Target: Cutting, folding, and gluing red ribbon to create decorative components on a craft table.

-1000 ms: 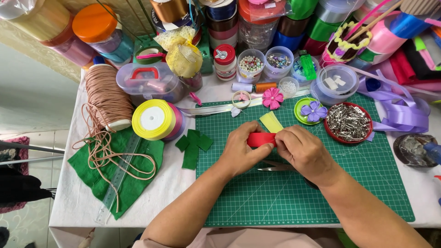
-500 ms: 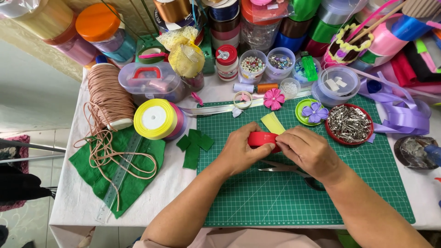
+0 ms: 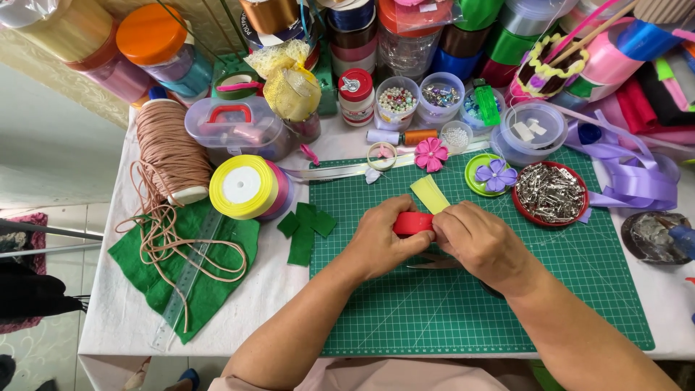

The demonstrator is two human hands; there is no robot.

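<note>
A person's 2 bare hands meet over a green cutting mat [image 3: 405,318]. The left hand [image 3: 380,242] and the right hand [image 3: 481,242] pinch a short piece of red ribbon [image 3: 413,223] between them, fingertips closed on it from both sides. The ribbon looks light, soft and probably slippery, easy to crease, so it is best held near its ends, as it is now. Its long axis runs left to right between the 2 grips, roughly level. Under the hands lie scissors, mostly hidden. Just beyond the grip lies a yellow ribbon strip [image 3: 430,193], angled away. Left of the grip sit green felt pieces [image 3: 304,228]. Farther off, to the right, a red dish of metal clips [image 3: 549,192].
</note>
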